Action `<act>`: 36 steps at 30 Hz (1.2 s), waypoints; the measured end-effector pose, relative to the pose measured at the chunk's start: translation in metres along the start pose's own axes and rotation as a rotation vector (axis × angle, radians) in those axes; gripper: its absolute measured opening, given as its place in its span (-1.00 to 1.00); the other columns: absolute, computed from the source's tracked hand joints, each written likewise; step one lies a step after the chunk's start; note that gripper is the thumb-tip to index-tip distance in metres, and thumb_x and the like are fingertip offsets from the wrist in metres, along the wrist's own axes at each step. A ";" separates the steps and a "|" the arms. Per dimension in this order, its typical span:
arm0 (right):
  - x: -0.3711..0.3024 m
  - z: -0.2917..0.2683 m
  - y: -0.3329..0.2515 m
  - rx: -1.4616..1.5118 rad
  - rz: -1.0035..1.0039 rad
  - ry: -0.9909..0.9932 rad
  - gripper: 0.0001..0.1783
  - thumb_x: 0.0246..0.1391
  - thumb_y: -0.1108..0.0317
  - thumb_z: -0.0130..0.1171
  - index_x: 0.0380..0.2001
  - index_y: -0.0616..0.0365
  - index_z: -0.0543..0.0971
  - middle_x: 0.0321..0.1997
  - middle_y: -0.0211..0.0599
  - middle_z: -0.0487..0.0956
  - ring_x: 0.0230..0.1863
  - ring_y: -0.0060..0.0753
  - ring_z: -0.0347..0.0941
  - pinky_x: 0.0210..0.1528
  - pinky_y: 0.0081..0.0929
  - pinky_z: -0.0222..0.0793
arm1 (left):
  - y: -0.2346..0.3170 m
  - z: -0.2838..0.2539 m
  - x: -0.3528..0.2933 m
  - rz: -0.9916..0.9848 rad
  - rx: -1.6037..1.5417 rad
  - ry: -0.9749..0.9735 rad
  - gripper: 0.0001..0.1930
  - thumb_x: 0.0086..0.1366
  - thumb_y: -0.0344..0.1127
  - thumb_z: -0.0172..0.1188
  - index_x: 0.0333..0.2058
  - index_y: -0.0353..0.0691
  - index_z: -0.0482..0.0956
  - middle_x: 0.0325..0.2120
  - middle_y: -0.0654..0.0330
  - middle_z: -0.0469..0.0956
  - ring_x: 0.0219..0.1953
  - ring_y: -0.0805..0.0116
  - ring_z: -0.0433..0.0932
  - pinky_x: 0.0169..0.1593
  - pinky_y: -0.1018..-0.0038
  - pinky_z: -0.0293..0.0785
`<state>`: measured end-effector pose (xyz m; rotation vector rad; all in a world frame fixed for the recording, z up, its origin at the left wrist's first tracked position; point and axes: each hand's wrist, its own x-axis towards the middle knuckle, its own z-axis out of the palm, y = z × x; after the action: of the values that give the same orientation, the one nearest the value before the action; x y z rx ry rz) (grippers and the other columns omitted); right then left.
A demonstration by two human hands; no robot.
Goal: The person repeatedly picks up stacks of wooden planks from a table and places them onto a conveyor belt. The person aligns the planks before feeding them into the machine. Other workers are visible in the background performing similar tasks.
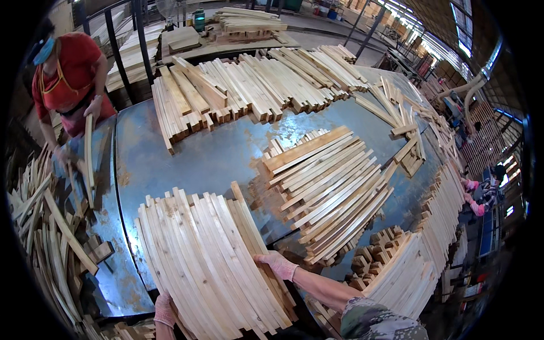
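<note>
A broad layer of pale wooden strips (201, 255), laid side by side, lies in front of me at the table's near edge. My left hand (164, 311), in a pinkish knit glove, grips the layer's left side near its close end; some of its fingers are hidden. On the opposite side my right hand (276, 265), gloved alike, closes over the outer strips, fingertips on top of the wood. Those right-hand strips sit slightly apart and angled from the others. Just beyond my right hand, another pile of narrow strips (334, 192) lies slanted on the metal table (187, 153).
A long row of stacked strips (255, 85) lines the table's far side. Loose pieces (405, 130) lie scattered at far right, and a tall stack (411, 272) stands near my right arm. At left, a person in red (71, 79) handles strips beside a jumbled heap (45, 249).
</note>
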<state>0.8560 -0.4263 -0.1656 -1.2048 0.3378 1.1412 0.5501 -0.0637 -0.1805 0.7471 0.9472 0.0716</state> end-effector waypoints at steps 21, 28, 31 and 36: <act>-0.142 0.065 -0.029 -0.282 -0.109 -0.100 -0.62 0.20 0.33 0.26 0.01 0.34 0.69 -0.15 -0.18 0.75 -0.13 -0.25 0.72 -0.05 -0.27 0.66 | 0.007 0.047 -0.281 0.141 -0.053 0.291 -0.59 0.37 -0.20 0.42 0.08 -0.36 0.69 -0.06 0.18 0.73 -0.07 0.42 0.67 0.08 0.40 0.59; -0.138 0.114 -0.004 -0.408 -0.170 -0.478 -0.37 0.13 0.25 0.31 0.21 0.40 0.54 0.02 -0.14 0.71 -0.03 -0.09 0.71 0.06 -0.15 0.68 | -0.040 -0.011 -0.418 0.366 -0.202 0.331 -0.48 0.36 -0.04 0.45 0.14 -0.27 0.68 -0.05 0.18 0.74 -0.06 0.41 0.67 0.11 0.40 0.60; -0.180 0.184 0.024 -0.454 -0.102 -0.728 -0.24 0.13 0.08 0.42 0.26 0.38 0.50 0.07 -0.09 0.70 0.01 -0.03 0.71 0.10 -0.05 0.68 | -0.086 -0.054 -0.486 0.431 -0.194 0.503 -0.47 0.39 0.03 0.43 0.14 -0.25 0.68 -0.02 0.19 0.74 -0.04 0.39 0.68 0.11 0.38 0.60; -0.299 0.314 0.109 -0.629 -0.028 -0.859 -0.05 0.04 -0.11 0.53 0.29 0.40 0.47 0.12 -0.06 0.68 0.04 -0.02 0.71 0.12 -0.02 0.68 | -0.133 -0.092 -0.637 0.552 -0.489 0.523 -0.50 0.42 0.02 0.40 0.13 -0.25 0.66 -0.08 0.17 0.75 -0.09 0.34 0.73 0.03 0.32 0.68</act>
<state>0.5259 -0.3180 0.1159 -1.1059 -0.7344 1.6823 0.0633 -0.3482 0.1573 0.5160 1.1281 0.9875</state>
